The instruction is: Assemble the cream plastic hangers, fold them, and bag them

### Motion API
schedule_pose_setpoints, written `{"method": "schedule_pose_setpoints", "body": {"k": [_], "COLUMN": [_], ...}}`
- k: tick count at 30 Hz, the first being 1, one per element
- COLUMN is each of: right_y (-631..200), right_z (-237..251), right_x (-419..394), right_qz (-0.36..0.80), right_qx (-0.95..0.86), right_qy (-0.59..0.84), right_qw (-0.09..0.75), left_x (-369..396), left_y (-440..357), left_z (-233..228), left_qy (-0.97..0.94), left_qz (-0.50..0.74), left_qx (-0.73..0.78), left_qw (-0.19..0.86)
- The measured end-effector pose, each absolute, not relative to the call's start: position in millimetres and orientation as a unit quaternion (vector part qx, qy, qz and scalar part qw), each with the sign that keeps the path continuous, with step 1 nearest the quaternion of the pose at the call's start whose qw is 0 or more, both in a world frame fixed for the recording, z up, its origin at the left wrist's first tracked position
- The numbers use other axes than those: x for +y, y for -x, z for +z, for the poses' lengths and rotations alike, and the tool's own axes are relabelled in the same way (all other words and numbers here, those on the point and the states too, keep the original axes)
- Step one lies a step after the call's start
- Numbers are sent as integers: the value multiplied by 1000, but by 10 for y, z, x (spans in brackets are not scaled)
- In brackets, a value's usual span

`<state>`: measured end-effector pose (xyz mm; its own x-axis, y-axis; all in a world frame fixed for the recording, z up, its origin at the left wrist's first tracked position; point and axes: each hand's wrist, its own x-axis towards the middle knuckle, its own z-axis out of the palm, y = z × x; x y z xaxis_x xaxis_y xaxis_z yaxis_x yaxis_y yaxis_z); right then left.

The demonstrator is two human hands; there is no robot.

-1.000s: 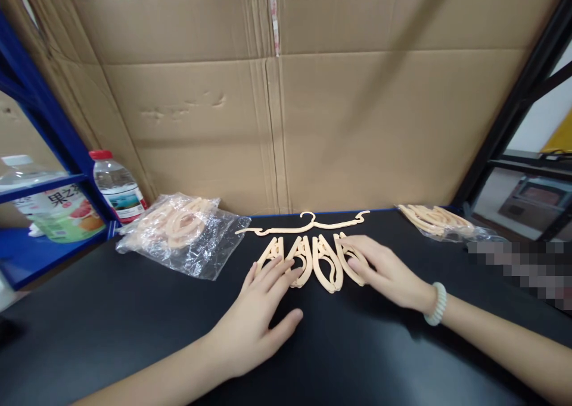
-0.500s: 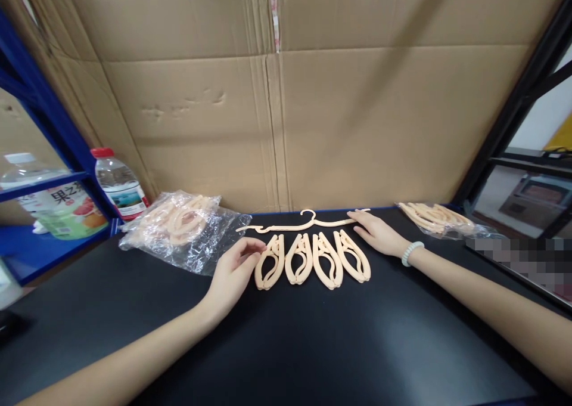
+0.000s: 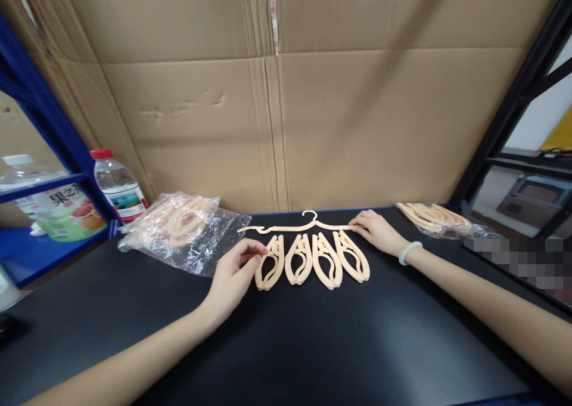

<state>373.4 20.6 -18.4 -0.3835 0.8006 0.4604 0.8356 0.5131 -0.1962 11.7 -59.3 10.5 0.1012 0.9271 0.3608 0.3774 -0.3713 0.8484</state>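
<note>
A beige clothes hanger [image 3: 290,228], unfolded with its hook pointing away, lies near the back edge of the black table. The fingers of my right hand [image 3: 376,232] are closed on the tip of its right arm. In front of it, several folded hangers [image 3: 326,262] lie side by side in a row. My left hand [image 3: 235,272] is at the leftmost folded hanger [image 3: 270,270], thumb and curled fingers closed at its upper left edge. Part of that grip is hidden behind the fingers.
A clear plastic bag of folded hangers [image 3: 179,227] lies left, and another bag of hangers [image 3: 433,218] right. Bottles, one red-capped [image 3: 117,185], stand by the blue shelf frame [image 3: 53,120]. A cardboard wall [image 3: 357,126] closes off the back. A blurred-out flat object [image 3: 513,263] lies right.
My right hand has drawn back slightly, its fingers closing on the unfolded hanger's right end. That end has come toward me and now finishes at my fingertips. My left hand has hardly moved.
</note>
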Motion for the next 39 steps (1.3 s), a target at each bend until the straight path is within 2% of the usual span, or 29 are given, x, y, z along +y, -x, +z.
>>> {"method": "schedule_pose_setpoints", "body": {"k": [11, 20, 27, 33, 39], "right_y": [-3734, -3762, -3460, -3369, -3361], "right_z": [-34, 368, 335, 127, 68], "right_x": [95, -339, -760, -829, -844], "right_qz": [-50, -117, -78, -93, -21], "right_qx": [-793, -752, -790, -826, -832], "right_qy": [505, 503, 472, 437, 450], "right_qw": [337, 410, 384, 343, 325], "left_x": [-617, -671, -749, -798, -840], "left_y": [-129, -121, -180, -217, -234], "left_z": [145, 217, 248, 209, 189], "left_qy": [-668, -563, -476, -548, -649], "left_qz": [488, 534, 572, 538, 468], "left_qx": [470, 469, 452, 460, 425], "left_qw": [308, 423, 492, 447, 423]}}
